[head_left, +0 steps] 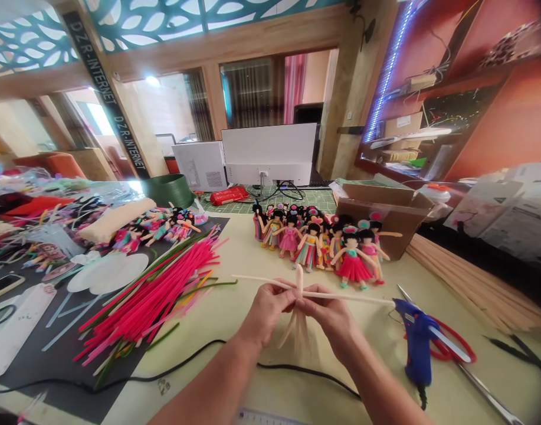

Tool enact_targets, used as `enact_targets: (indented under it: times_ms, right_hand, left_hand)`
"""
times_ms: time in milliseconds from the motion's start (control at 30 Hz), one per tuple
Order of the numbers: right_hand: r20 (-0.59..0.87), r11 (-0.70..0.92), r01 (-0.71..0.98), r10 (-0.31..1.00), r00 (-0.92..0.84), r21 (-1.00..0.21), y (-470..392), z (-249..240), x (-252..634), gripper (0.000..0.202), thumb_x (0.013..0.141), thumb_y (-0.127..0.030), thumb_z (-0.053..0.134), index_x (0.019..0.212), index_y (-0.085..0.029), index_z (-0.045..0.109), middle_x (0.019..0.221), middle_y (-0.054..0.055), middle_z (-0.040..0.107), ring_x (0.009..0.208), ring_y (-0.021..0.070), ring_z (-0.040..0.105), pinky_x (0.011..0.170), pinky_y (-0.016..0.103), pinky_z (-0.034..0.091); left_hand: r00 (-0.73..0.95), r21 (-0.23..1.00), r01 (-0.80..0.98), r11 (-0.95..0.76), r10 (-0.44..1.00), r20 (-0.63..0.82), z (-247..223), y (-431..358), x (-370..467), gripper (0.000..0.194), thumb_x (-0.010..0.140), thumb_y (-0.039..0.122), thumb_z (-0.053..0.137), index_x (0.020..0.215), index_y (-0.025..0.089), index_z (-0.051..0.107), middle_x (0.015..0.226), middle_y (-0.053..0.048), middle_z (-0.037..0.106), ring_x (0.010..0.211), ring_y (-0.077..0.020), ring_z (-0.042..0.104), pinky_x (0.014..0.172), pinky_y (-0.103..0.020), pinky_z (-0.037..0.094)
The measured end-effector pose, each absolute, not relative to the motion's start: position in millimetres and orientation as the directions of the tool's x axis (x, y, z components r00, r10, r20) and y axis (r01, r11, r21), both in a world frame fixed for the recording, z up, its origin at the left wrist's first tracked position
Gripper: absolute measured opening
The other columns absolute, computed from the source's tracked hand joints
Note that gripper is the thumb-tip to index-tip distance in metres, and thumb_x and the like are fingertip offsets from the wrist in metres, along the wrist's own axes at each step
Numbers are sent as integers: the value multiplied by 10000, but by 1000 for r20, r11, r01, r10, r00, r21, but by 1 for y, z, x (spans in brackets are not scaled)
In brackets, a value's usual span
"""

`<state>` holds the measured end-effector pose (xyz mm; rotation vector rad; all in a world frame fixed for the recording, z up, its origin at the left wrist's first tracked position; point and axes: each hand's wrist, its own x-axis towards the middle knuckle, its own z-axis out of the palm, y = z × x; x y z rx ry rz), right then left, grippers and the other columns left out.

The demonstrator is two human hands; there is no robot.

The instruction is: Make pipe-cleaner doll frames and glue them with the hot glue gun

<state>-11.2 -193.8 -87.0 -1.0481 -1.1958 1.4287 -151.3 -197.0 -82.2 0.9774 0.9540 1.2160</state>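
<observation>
Both hands meet over the pale table mat (226, 378). Between their fingertips is a bundle of cream pipe cleaners (299, 280), with a rounded loop standing up and loose strands hanging below, blurred. A long cream stem crosses it sideways, sticking out on both sides. My left hand (270, 307) pinches the bundle from the left, and my right hand (330, 313) pinches it from the right. The stem's right end reaches close to the nozzle of a blue glue gun (416, 342). Several finished small dolls (312, 242) stand just beyond the hands.
Pink and green pipe cleaners (164, 289) lie left, beside white discs (115, 271). A black cord (194, 354) crosses in front. Scissors (487, 389), red rings and tan stems (474, 277) lie right. A cardboard box (380, 206) and monitor (270, 153) are behind.
</observation>
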Motion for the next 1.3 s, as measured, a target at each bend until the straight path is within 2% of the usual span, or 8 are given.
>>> enact_targets:
  times_ms: [200, 367, 467, 633, 833, 1033, 1300]
  right_hand:
    - [-47, -106, -210, 962, -269, -972, -193, -82, -9, 377, 673, -499, 755, 783, -141, 711, 748, 91, 703, 761, 246, 636, 764, 366, 450]
    - [-108, -118, -132, 991, -83, -984, -196, -82, -11, 364, 629, -489, 783, 720, -145, 705, 685, 57, 674, 668, 188, 579, 646, 300, 416]
    - [-54, -67, -157, 995, -88, -985, -197, -84, -14, 338, 646, -472, 775, 741, -158, 693, 697, 39, 667, 662, 165, 556, 629, 281, 396]
    - [23, -2, -205, 993, -119, -979, -196, -84, -16, 306, 645, -434, 785, 710, -169, 646, 659, 15, 643, 649, 152, 541, 618, 271, 382]
    - [39, 21, -205, 996, -85, -979, -197, -84, -13, 290, 691, -432, 748, 783, -162, 696, 745, 46, 678, 734, 175, 568, 695, 294, 422]
    - [58, 35, -256, 995, -81, -966, -201, -79, -16, 220, 730, -394, 715, 778, -180, 719, 713, 25, 671, 722, 162, 564, 711, 282, 432]
    - [79, 70, -231, 996, -30, -971, -199, -85, -17, 249, 717, -421, 727, 735, -180, 668, 670, -1, 627, 659, 140, 529, 659, 272, 408]
  left_hand:
    - [136, 945, -313, 93, 989, -52, -83, -198, -151, 232, 742, 341, 679, 813, 119, 674, 701, -50, 636, 667, -153, 583, 717, -312, 457]
    - [18, 991, -132, 14, 1000, -12, -83, -200, -151, 206, 760, 332, 657, 820, 139, 696, 705, -27, 621, 685, -129, 540, 666, -256, 402]
    - [-27, 996, -94, -3, 1000, 0, -83, -200, -151, 207, 753, 335, 661, 820, 145, 705, 731, -27, 628, 691, -123, 509, 659, -250, 390]
    - [-4, 992, -127, 4, 1000, -5, -83, -201, -151, 221, 747, 341, 671, 839, 145, 718, 730, -30, 638, 684, -125, 499, 662, -259, 387]
    - [30, 980, -196, 25, 999, -19, -80, -202, -151, 207, 738, 331, 695, 837, 152, 731, 727, -25, 632, 677, -112, 503, 676, -259, 384]
    - [60, 898, -425, 119, 993, -103, -80, -204, -146, 215, 684, 316, 748, 821, 151, 736, 762, -31, 655, 636, -83, 494, 632, -234, 370]
    - [-21, 945, -324, 46, 998, -56, -85, -203, -146, 220, 704, 337, 733, 840, 163, 735, 747, -28, 655, 665, -102, 512, 668, -246, 383]
